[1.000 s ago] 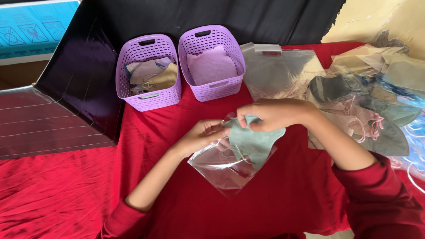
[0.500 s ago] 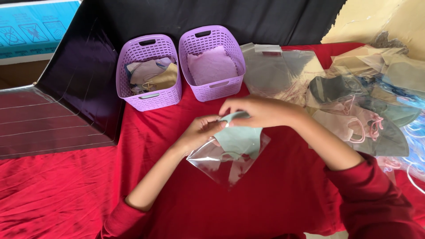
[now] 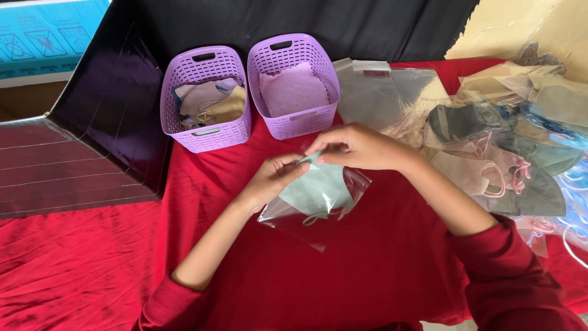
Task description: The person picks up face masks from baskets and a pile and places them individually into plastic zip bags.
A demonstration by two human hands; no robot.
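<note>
Both hands are pinching the top of a pale green face mask (image 3: 318, 187) half inside a clear plastic bag (image 3: 315, 211), left hand (image 3: 275, 178) at nine o'clock, right hand (image 3: 358, 147) at one o'clock, long axis toward seven o'clock.

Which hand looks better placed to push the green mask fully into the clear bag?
Probably the right hand: it pinches the green mask at the mouth of the clear bag, while the left hand steadies the bag's edge.
</note>
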